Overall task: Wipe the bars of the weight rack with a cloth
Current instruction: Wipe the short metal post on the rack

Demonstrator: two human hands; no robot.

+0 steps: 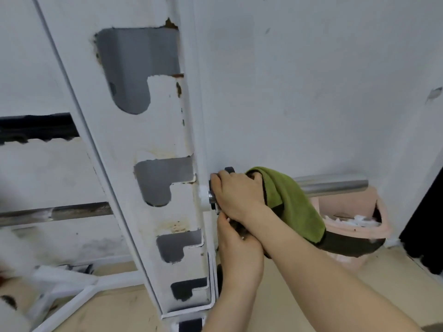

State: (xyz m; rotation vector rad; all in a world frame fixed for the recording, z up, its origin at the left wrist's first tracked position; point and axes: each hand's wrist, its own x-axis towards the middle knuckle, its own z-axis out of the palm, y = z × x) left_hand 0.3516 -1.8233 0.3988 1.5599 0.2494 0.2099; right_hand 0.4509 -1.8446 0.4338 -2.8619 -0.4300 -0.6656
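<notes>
A white weight rack upright (148,144) with several hook-shaped notches slants through the middle. A steel bar sits in one notch; its knurled shaft (79,210) runs left and its chrome sleeve (335,184) sticks out to the right. A green cloth (294,202) with a dark underside is draped over the sleeve next to the upright. My right hand (237,195) grips the bar's inner collar through the cloth's end. My left hand (239,252) is just below, its fingers curled up into the cloth's hanging part. The collar is mostly hidden.
A pink bin (357,233) holding white scraps stands on the floor behind the sleeve, against the white wall. White rack base tubes (72,291) lie on the beige floor at lower left. A dark panel (429,226) is at the right edge.
</notes>
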